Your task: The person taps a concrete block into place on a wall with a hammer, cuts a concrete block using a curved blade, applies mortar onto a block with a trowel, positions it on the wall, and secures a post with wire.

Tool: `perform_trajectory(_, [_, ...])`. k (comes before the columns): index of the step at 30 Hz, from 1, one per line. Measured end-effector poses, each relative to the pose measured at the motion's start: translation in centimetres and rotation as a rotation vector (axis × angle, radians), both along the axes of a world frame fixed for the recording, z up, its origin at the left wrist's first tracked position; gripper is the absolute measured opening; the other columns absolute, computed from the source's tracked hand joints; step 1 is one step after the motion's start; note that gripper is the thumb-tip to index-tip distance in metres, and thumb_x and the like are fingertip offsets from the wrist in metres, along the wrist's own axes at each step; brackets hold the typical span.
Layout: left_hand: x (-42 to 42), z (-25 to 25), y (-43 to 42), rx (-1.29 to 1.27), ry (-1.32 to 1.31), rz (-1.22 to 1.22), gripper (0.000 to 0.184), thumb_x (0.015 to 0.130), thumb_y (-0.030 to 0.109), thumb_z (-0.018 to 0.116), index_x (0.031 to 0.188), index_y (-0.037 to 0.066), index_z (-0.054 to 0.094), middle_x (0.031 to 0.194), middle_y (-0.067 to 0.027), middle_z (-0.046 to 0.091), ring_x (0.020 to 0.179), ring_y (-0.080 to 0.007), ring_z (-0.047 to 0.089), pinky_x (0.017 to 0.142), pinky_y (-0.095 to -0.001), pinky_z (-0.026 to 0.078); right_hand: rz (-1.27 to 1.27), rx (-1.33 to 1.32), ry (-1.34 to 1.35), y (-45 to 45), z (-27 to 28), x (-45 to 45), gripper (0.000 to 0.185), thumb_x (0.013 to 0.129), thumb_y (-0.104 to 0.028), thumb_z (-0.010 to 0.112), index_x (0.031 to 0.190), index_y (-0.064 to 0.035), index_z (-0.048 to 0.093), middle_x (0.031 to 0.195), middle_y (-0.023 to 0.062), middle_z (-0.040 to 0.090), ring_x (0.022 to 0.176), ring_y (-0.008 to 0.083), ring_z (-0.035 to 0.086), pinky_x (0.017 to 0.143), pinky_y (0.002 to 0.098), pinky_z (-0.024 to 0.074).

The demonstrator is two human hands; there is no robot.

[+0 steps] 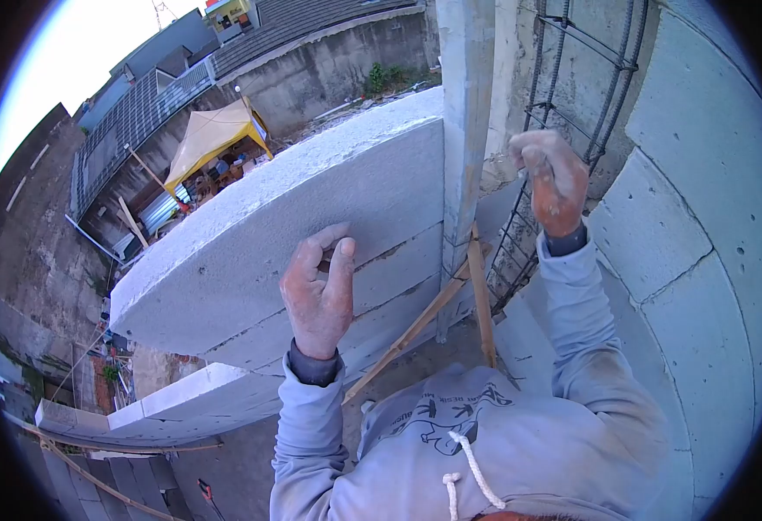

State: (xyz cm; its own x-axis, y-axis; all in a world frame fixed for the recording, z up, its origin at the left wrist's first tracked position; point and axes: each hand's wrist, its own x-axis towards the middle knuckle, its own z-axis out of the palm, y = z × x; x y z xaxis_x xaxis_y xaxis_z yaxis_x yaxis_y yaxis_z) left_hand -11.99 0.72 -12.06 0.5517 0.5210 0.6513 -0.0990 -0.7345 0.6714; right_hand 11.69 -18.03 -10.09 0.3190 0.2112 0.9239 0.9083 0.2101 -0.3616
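Holds the left hand [318, 295] raised before the near face of the wall [311, 208], with fingers bent toward the thumb and a narrow gap between the tips. Carries nothing visible in that gap; cannot tell about contact with the blocks. Holds the right hand [556, 181] higher, just beside the post [466, 113] and in front of the rebar [616, 74], with fingers curled tightly inward. Cannot tell from this angle about anything small inside the curl. Shows pale dust on both hands, plus dark cuffs [314, 366] at the wrists under grey sleeves [307, 417].

Places the wall left of the post, with its rough, bright top edge curving away to the lower left and joints running along the face below. Stands the post upright at the end of the wall, between blocks and rebar. Leans two wooden slats near the foot of the post: a long slat [407, 339] slanting down to the left, a short slat [482, 308] dropping more steeply. Raises a second wall [702, 174] of large pale blocks on the far right, beyond the rebar.

Runs a low wall [181, 401] along the lower left, above the grey floor [259, 460]. Shows a yellow-edged tent [212, 139] outside, well apart from the hands, near a stained grey boundary wall [311, 65] and dark roofs [337, 26].
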Motion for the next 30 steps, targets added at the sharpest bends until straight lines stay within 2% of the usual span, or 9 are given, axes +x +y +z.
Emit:
perform_trajectory(4, [0.3, 0.6, -0.3, -0.038, 0.032, -0.089, 0.025, 0.090, 0.021, 0.063, 0.103, 0.001, 0.066, 0.081, -0.0108, 0.065, 0.070, -0.0151, 0.061, 0.064, -0.0273, 0.048, -0.166, -0.145, -0.254, -0.4, -0.4, -1.7, 0.011, 0.082, -0.001, 0.065, 0.092, -0.0003, 0.065, 0.089, 0.0122, 0.067, 0.079, 0.0265, 0.066, 0.068, 0.0330, 0.0521])
perform_trajectory(9, [2.2, 2.1, -2.1, -0.006, 0.106, -0.336, 0.034, 0.090, 0.021, 0.065, 0.115, -0.002, 0.061, 0.093, -0.0096, 0.067, 0.080, -0.0137, 0.062, 0.071, -0.0268, 0.050, -0.213, -0.174, -0.461, 0.3, 2.1, -3.3, 0.014, 0.081, 0.000, 0.064, 0.095, -0.0003, 0.067, 0.092, 0.0132, 0.068, 0.083, 0.0279, 0.066, 0.072, 0.0341, 0.0520])
perform_trajectory(13, [3.1, 3.3, -3.1, -0.491, -0.048, -0.625, 0.050, 0.089, 0.017, 0.065, 0.128, -0.008, 0.044, 0.092, -0.0133, 0.068, 0.082, -0.0126, 0.063, 0.071, -0.0235, 0.050, -0.290, -0.230, -0.354, 1.3, 3.9, -4.7, 0.022, 0.080, 0.003, 0.062, 0.101, 0.0006, 0.067, 0.089, 0.0149, 0.067, 0.078, 0.0282, 0.064, 0.069, 0.0342, 0.0502])
perform_trajectory(16, [3.8, 4.5, -1.2, -0.537, -0.199, -0.625, 0.047, 0.090, 0.015, 0.063, 0.126, -0.008, 0.044, 0.090, -0.0118, 0.068, 0.081, -0.0126, 0.063, 0.069, -0.0236, 0.051, -0.324, -0.313, -0.428, 2.2, 3.9, -4.6, 0.024, 0.080, 0.002, 0.063, 0.104, 0.0001, 0.067, 0.084, 0.0152, 0.065, 0.074, 0.0279, 0.063, 0.066, 0.0353, 0.0493])
perform_trajectory(19, [2.9, 7.2, -0.4, -0.483, -0.215, -0.591, 0.034, 0.089, 0.011, 0.061, 0.115, -0.008, 0.050, 0.086, -0.0110, 0.069, 0.075, -0.0111, 0.062, 0.066, -0.0228, 0.050, -0.363, -0.418, -0.393, 2.7, 4.4, -5.0, 0.026, 0.079, 0.000, 0.066, 0.105, -0.0011, 0.067, 0.080, 0.0147, 0.064, 0.069, 0.0277, 0.062, 0.062, 0.0365, 0.0487])
perform_trajectory(24, [3.6, 9.4, 2.5, 0.180, -0.142, -0.037, 0.013, 0.081, 0.005, 0.061, 0.092, 0.001, 0.058, 0.070, -0.0094, 0.065, 0.063, -0.0130, 0.062, 0.060, -0.0278, 0.049, -0.376, -0.440, -0.449, 4.1, 5.5, -5.2, 0.029, 0.077, -0.006, 0.070, 0.106, -0.0029, 0.067, 0.078, 0.0130, 0.065, 0.064, 0.0271, 0.062, 0.057, 0.0365, 0.0489])
perform_trajectory(27, [5.4, 10.7, 4.3, 0.376, -0.063, 0.089, 0.008, 0.079, 0.005, 0.062, 0.087, 0.003, 0.060, 0.069, -0.0078, 0.064, 0.060, -0.0149, 0.061, 0.057, -0.0287, 0.048, -0.218, -0.329, -0.360, 3.2, 6.9, -5.9, 0.023, 0.079, -0.010, 0.071, 0.101, -0.0039, 0.068, 0.078, 0.0134, 0.066, 0.065, 0.0248, 0.064, 0.057, 0.0342, 0.0497])
perform_trajectory(28, [6.0, 11.7, 4.7, 0.452, -0.111, 0.041, 0.008, 0.079, 0.005, 0.059, 0.083, 0.005, 0.052, 0.066, -0.0197, 0.060, 0.062, -0.0377, 0.062, 0.056, -0.0461, 0.048, -0.274, -0.265, -0.344, 2.3, 7.0, -5.4, 0.020, 0.081, -0.012, 0.070, 0.100, -0.0037, 0.069, 0.077, 0.0133, 0.066, 0.065, 0.0232, 0.064, 0.056, 0.0331, 0.0493])
perform_trajectory(30, [7.6, 13.8, 5.1, 0.456, 0.046, 0.110, 0.005, 0.079, 0.010, 0.058, 0.079, 0.005, 0.058, 0.073, -0.0195, 0.064, 0.070, -0.0374, 0.064, 0.064, -0.0443, 0.051, -0.344, -0.122, -0.320, 0.8, 7.3, -4.0, 0.017, 0.085, -0.017, 0.067, 0.096, -0.0033, 0.069, 0.076, 0.0132, 0.066, 0.064, 0.0200, 0.064, 0.056, 0.0310, 0.0487])
